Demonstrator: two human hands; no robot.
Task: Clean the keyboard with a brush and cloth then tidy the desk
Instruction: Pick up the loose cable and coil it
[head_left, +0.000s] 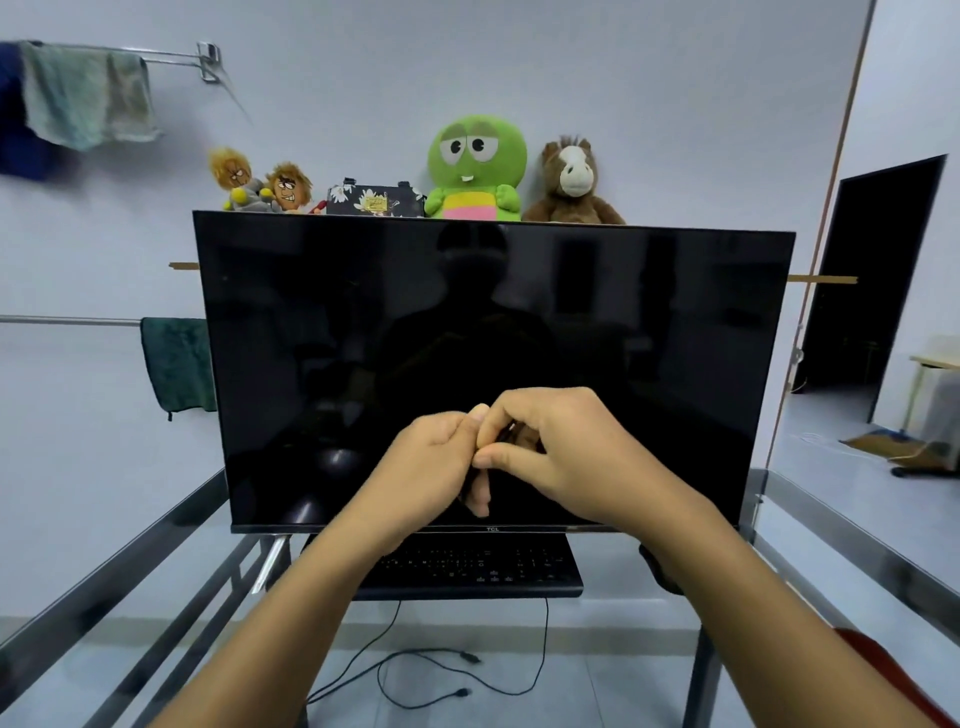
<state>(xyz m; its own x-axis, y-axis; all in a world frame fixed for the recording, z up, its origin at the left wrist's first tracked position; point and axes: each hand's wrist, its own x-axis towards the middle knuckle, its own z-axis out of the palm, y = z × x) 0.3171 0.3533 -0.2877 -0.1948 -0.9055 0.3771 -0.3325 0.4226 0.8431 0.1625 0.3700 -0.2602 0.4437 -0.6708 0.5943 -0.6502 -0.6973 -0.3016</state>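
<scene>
Left hand (431, 462) against right hand (566, 447), above keyboard (478, 569)

The brand "TCL" was printed at the middle of the lower bezel of the monitor (493, 338). The key legends on the keyboard (493, 571) and the gold label on the floral pouch (374, 201) could not be read.

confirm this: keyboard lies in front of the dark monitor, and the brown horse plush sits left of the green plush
Not quite. In the head view the brown horse plush sits right of the green plush, not left. The keyboard does lie in front of the dark monitor.
</scene>
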